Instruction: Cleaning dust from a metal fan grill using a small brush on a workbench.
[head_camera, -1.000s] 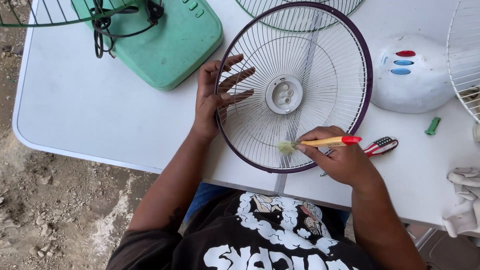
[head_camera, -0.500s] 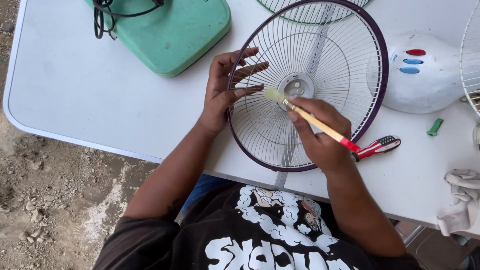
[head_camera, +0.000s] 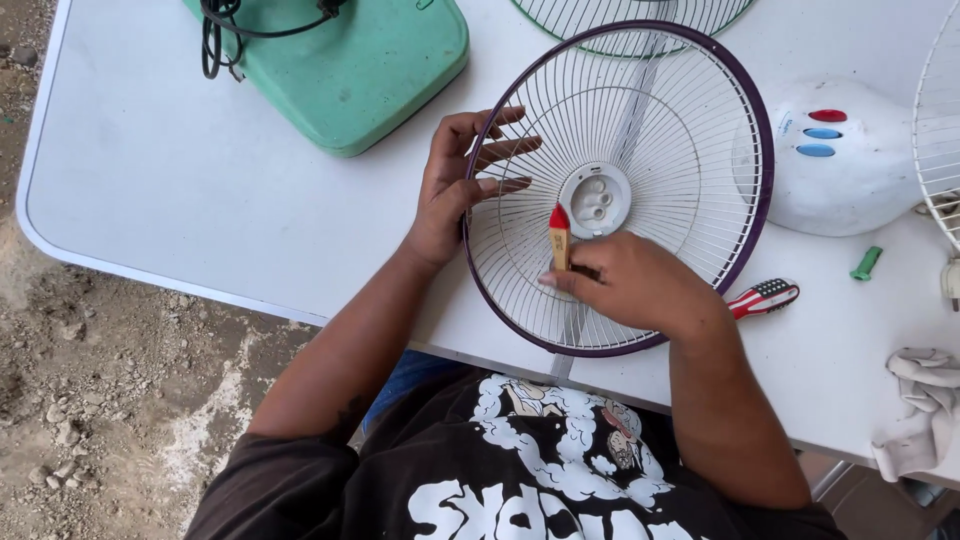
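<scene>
A round wire fan guard (head_camera: 690, 130) with a purple rim and a white hub lies on the white table (head_camera: 180, 190) in front of me. My left hand (head_camera: 460, 180) rests on the guard's left edge, fingers spread over the wires. My right hand (head_camera: 640, 285) is over the guard's near part, closed around a small brush (head_camera: 559, 235) with a wooden handle and a red end that points up toward the hub. The brush bristles are hidden under my hand.
A green fan base (head_camera: 350, 60) with a black cord lies at the back left. A white fan base (head_camera: 850, 160) with red and blue buttons sits right of the guard. A striped-handled tool (head_camera: 765, 297), a green piece (head_camera: 866, 263) and a white rag (head_camera: 925, 410) lie at right.
My right hand has turned the brush: its red end pointed down-right before and now points up at the hub. The hand sits lower on the guard. My left hand holds the same spot.
</scene>
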